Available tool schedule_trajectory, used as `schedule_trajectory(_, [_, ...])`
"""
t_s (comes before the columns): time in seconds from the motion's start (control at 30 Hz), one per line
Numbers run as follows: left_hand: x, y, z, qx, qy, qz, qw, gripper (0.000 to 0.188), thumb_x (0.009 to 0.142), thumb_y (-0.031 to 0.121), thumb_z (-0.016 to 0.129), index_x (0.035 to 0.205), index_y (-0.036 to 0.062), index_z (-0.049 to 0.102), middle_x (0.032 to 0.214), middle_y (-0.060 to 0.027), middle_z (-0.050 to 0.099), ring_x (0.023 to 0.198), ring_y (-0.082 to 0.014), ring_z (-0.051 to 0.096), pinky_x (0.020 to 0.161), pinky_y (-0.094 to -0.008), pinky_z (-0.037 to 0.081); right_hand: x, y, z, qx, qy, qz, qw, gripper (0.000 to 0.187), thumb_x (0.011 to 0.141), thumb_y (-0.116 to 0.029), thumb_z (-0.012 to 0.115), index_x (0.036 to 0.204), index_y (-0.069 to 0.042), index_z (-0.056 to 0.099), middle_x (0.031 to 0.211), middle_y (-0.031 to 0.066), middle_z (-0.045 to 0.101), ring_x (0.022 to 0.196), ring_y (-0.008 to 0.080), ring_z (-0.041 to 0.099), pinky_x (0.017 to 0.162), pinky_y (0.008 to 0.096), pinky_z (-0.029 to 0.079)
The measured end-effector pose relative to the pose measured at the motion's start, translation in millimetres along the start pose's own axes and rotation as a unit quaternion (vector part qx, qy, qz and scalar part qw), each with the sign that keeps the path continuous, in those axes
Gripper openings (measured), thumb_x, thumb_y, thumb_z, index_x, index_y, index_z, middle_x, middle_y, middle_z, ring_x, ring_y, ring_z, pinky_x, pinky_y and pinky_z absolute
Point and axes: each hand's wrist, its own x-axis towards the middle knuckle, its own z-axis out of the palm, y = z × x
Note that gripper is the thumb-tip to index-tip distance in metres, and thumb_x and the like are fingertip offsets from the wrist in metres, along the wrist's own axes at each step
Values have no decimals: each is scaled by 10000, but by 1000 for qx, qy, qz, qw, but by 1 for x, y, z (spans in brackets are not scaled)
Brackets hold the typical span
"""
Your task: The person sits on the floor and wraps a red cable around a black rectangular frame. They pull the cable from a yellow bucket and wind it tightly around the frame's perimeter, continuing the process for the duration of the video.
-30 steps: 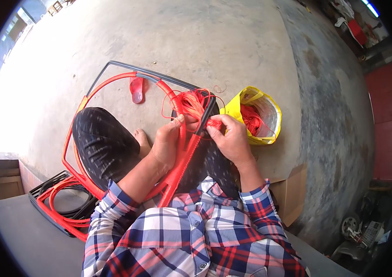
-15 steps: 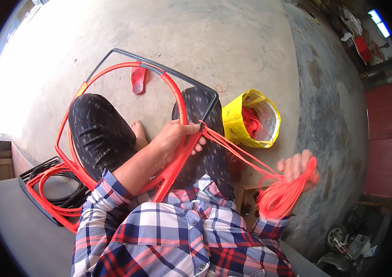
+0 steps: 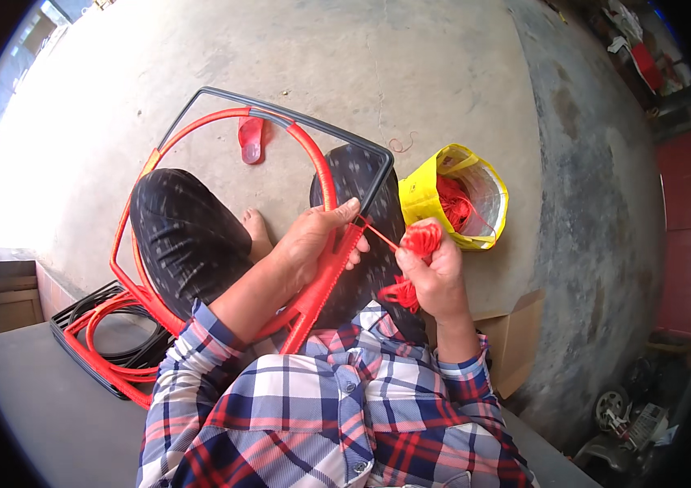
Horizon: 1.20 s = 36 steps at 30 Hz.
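Note:
A black wire frame [image 3: 305, 119] with a round hoop [image 3: 314, 157] inside it leans over my legs, and red cord is wound tightly over much of both. My left hand [image 3: 310, 236] is closed round the frame near its right corner, thumb on top, beside a flat red-wound strip [image 3: 331, 285]. In my right hand [image 3: 446, 281] a bundle of red cord [image 3: 422, 241] is gripped, with loops sticking out above and below the fist. A short, taut stretch of the cord runs from the bundle to the frame by my left thumb.
A yellow bag [image 3: 420, 195] holding more red cord stands open beyond my right hand. More red and black frames [image 3: 110, 346] lie on the grey seat at my left. Farther off is a red slipper [image 3: 250, 142]. A cardboard box [image 3: 520, 342] stands at my right.
My right hand has come in leftward and up toward the frame with the cord bundle, so the stretch of cord between is much shorter. My left hand keeps its hold on the frame.

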Motion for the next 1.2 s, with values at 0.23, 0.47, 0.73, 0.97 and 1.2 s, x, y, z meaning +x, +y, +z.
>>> schedule_trajectory(0.23, [13,-5,-12,-13,-34,15,999,154,936,148,549,955,1,592,742,-134,659,577,-228,634,539,-322,544,-9,6,-48,177,36,-15,983,119,895,-94,636,996,-65,580,748,10,583,631,101,562,590,255,476])
schedule_trajectory(0.47, [11,-1,-18,-26,-32,13,999,114,932,151,546,906,41,560,760,-149,658,590,-232,637,553,-340,554,-65,28,-289,255,414,-130,864,232,1031,-257,490,910,-70,555,823,66,609,689,207,588,653,427,546])
schedule_trajectory(0.73, [-2,4,-9,17,-18,8,1000,108,930,151,536,907,48,557,758,-155,658,577,-238,633,556,-333,551,-13,12,-56,-76,-127,-3,989,386,783,-52,648,1166,-15,674,994,61,663,925,194,633,889,324,497])
schedule_trajectory(0.97, [-19,7,9,-4,-32,25,999,127,934,147,546,908,26,574,729,-179,662,548,-249,635,535,-333,550,57,4,12,-32,-19,-48,998,840,840,-28,640,1543,-61,180,1003,138,645,907,171,649,813,314,520])
schedule_trajectory(1.2, [-13,1,12,-2,-39,32,999,119,958,126,538,927,18,575,736,-179,672,555,-251,655,534,-320,562,81,-3,31,170,-16,-1,985,549,847,-12,711,1355,-18,502,1060,42,639,959,101,583,871,258,492])
